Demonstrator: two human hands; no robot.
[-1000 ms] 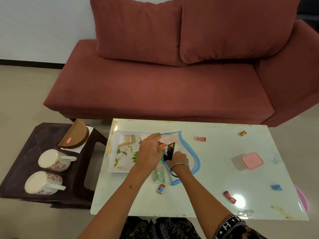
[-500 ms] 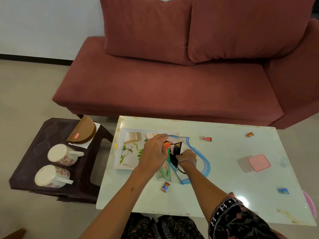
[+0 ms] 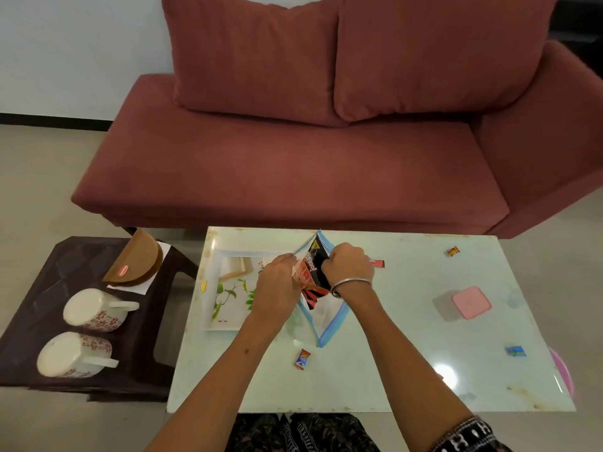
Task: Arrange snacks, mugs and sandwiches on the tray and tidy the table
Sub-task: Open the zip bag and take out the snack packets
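Fingers of the left hand [image 3: 277, 288] pinch one lip of a clear zip bag [image 3: 326, 316] with a blue edge, while the right hand [image 3: 347, 264] is closed on the opposite lip, the two holding its mouth apart above the table [image 3: 391, 380]. A black and red snack packet [image 3: 311, 272] sits in the opening between the hands. At 9 o'clock from the grip lies a white tray [image 3: 228, 308] printed with leaves, a pale sandwich [image 3: 233, 267] on it. A small wrapped candy [image 3: 301, 358] rests at 6 o'clock from the bag. At 3 o'clock sits a pink lidded box [image 3: 471, 302], well apart. Far out at 9 o'clock, on a dark side table [image 3: 42, 272], two floral mugs [image 3: 94, 309] lie on their sides.
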